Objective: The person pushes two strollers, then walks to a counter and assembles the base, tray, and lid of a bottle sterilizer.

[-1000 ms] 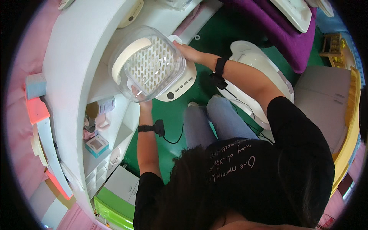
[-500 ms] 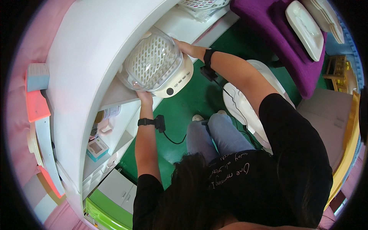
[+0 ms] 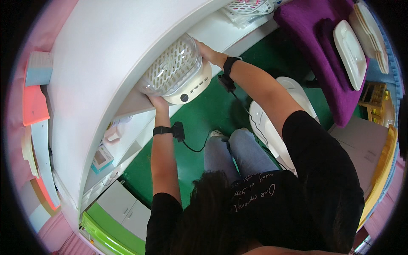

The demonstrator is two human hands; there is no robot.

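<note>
A cream bottle sterilizer (image 3: 172, 70) with a clear domed lid sits partly under the curved white top of a shelf unit (image 3: 100, 46). Through the lid shows a slotted white rack, and a round dark knob and small buttons line its front. My left hand (image 3: 159, 103) grips the near left end, its fingertips hidden beneath. On the opposite end my right hand (image 3: 207, 52) is closed around the side, the fingers partly out of sight behind the lid. Both wrists wear black straps with small cabled boxes.
Lower on the shelf are a pink item (image 3: 113, 135) and a teal-and-white box (image 3: 102, 160). Right of my legs a white plastic tub (image 3: 272, 123) lies on the green floor. A purple-covered seat (image 3: 308, 51) bears a white tray (image 3: 349, 53). A green-topped cabinet (image 3: 114, 221) stands lower left.
The sterilizer has shifted slightly inward, deeper beneath the curved shelf top, with both hands still on it. The whole view has also turned a little.
</note>
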